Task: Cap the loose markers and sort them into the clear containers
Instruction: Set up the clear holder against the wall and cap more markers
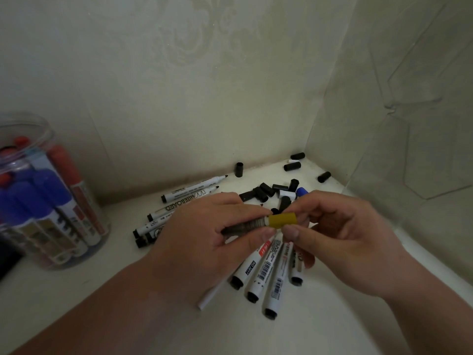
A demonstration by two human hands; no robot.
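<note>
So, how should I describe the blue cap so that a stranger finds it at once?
Go to the back right corner of the white surface, where loose black caps lie scattered. At the pile's near edge, just beyond the right hand, lies the blue cap: the only blue one.

white shelf (102, 298): markers (258, 283), caps (266, 192), clear container (84, 216).

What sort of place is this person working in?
Probably a room in a home, though I can't be sure: a white surface set into a corner, walls in pale patterned wallpaper, loose whiteboard markers and black caps scattered about, and a clear container of capped markers.
</note>
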